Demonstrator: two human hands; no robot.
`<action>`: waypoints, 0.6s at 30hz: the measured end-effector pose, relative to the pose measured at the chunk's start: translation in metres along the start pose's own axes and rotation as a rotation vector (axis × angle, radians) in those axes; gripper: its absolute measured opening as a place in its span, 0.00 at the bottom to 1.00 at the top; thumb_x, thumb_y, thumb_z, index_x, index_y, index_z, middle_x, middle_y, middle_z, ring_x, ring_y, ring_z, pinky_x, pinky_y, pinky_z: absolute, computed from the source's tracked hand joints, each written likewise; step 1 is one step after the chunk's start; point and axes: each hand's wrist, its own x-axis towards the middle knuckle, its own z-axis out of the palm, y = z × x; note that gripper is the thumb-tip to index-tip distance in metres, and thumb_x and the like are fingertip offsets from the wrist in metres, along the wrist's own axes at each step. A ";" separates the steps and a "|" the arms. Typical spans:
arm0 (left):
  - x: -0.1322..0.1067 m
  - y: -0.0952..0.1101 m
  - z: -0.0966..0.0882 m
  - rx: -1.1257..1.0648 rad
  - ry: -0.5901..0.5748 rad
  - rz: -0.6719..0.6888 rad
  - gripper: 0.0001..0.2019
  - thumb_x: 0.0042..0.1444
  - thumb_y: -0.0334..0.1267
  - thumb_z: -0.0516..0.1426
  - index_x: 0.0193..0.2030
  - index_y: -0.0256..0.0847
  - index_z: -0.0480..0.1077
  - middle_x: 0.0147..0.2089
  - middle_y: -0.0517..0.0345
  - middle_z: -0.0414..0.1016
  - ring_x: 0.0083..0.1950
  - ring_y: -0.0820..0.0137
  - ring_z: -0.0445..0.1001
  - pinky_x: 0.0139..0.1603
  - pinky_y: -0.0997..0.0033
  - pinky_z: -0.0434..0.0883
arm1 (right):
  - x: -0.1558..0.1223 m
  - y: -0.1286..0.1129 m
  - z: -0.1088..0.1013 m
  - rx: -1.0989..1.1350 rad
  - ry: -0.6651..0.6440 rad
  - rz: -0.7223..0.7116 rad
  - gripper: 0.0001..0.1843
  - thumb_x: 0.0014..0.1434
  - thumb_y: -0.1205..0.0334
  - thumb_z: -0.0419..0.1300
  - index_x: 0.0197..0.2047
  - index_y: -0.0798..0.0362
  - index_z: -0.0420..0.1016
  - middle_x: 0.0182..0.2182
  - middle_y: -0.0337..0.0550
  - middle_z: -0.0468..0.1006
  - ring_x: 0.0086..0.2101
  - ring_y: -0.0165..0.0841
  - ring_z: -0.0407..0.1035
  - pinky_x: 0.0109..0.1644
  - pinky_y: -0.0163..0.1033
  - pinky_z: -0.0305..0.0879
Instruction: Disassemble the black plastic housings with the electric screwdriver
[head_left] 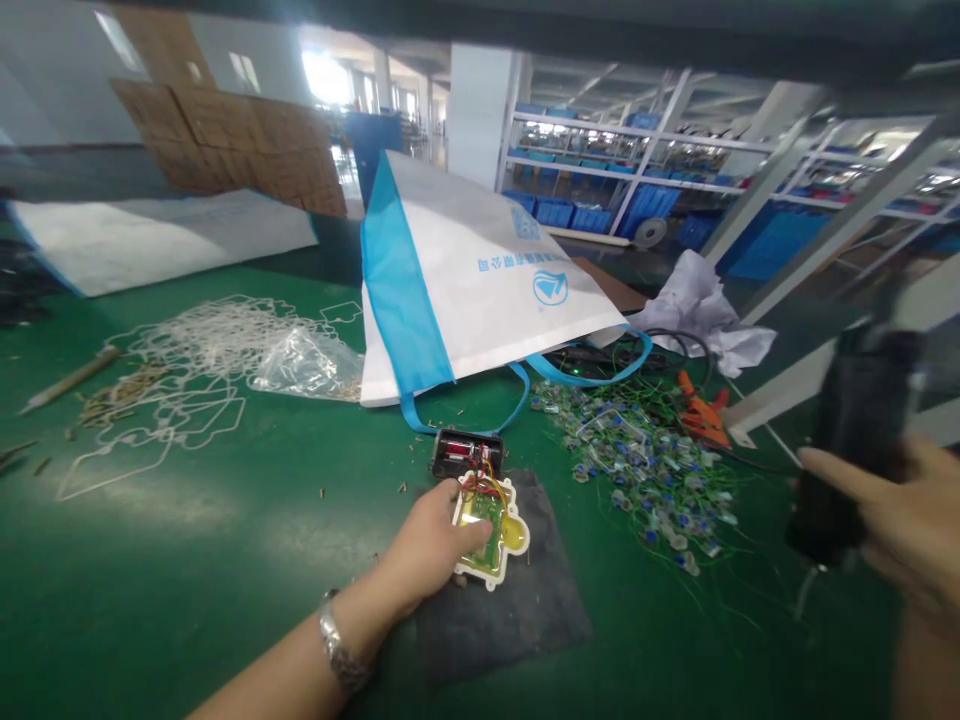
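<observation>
Gripping pale yellow plastic housing with green circuit board (501, 535) in left hand (431, 545), flat on dark grey cloth pad (525, 610); clutching blurred black handheld tool (855, 450) in right hand (904, 530). Might tear thin red wires (486, 485) tied to small black box (459, 452) by slipping on loose cloth.

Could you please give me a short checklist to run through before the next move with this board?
1. Left hand steadies the yellow housing with circuit board: ok.
2. Housing lies on the grey cloth: ok.
3. Right hand grips the black tool: ok.
4. Tool tip condition: cannot tell, blurred.
5. Red wires to the black box clear of the board: not ok, they cross its upper edge.
</observation>
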 end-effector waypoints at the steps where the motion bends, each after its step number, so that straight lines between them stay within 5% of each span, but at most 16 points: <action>1: 0.000 0.001 0.000 0.019 0.012 -0.014 0.16 0.43 0.33 0.59 0.41 0.34 0.65 0.35 0.50 0.73 0.33 0.63 0.72 0.31 0.71 0.67 | -0.007 -0.018 0.002 0.170 0.005 0.015 0.11 0.37 0.61 0.65 0.24 0.50 0.65 0.18 0.40 0.67 0.19 0.34 0.64 0.24 0.41 0.59; 4: 0.001 0.004 0.001 0.080 0.032 -0.028 0.13 0.42 0.32 0.59 0.38 0.35 0.66 0.32 0.52 0.73 0.30 0.65 0.71 0.27 0.73 0.66 | -0.040 -0.071 0.019 0.662 -0.061 -0.124 0.23 0.31 0.70 0.64 0.35 0.50 0.70 0.22 0.39 0.69 0.23 0.35 0.65 0.29 0.44 0.64; 8: 0.002 0.003 0.001 0.161 0.059 -0.010 0.12 0.42 0.31 0.58 0.36 0.36 0.67 0.31 0.53 0.73 0.30 0.65 0.71 0.26 0.74 0.65 | -0.091 -0.117 0.054 0.850 -0.138 -0.238 0.29 0.34 0.76 0.60 0.44 0.53 0.69 0.21 0.38 0.70 0.23 0.34 0.65 0.29 0.42 0.66; 13: 0.004 0.001 -0.001 0.159 0.057 -0.035 0.12 0.43 0.31 0.58 0.37 0.36 0.67 0.32 0.52 0.73 0.30 0.64 0.71 0.27 0.73 0.65 | -0.126 -0.123 0.090 0.947 -0.210 -0.287 0.23 0.42 0.77 0.59 0.44 0.55 0.66 0.21 0.37 0.69 0.22 0.34 0.65 0.28 0.42 0.65; 18: 0.006 -0.002 -0.003 0.010 0.030 -0.038 0.14 0.41 0.30 0.60 0.39 0.36 0.67 0.33 0.52 0.73 0.31 0.63 0.72 0.29 0.71 0.67 | -0.133 -0.118 0.099 0.922 -0.184 -0.425 0.22 0.43 0.81 0.56 0.42 0.56 0.65 0.23 0.37 0.70 0.23 0.33 0.65 0.30 0.42 0.66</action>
